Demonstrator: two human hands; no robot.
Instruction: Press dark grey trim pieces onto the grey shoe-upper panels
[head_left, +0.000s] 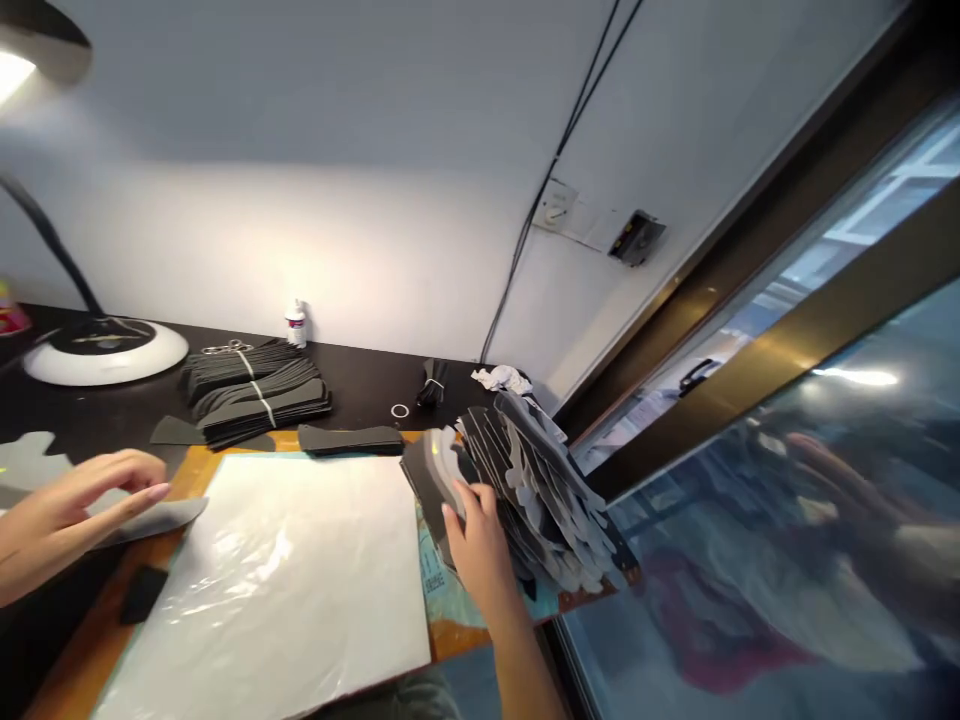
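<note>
My left hand [82, 515] is at the left edge of the board, thumb stretched out and apart from the bent fingers. Just under it lies a curved grey cut piece [169, 517]; whether they touch, I cannot tell. More grey pieces [34, 465] lie beyond that hand. At the right, my right hand [480, 545] has its thumb and fingers closed around the edge of a light grey cut piece [444, 455], on top of darker ones. A large fanned stack of grey and black pieces [544, 490] leans beside it. Between my hands lies a white sheet under clear plastic [300, 570].
Behind the board [457, 640] sit a tied bundle of dark pieces [255, 390], a short dark stack [350, 440], a white bottle [296, 325], a white ring [400, 411] and crumpled tissue [502, 379]. A lamp base [105, 355] stands left. A glass window [750, 560] borders the right side.
</note>
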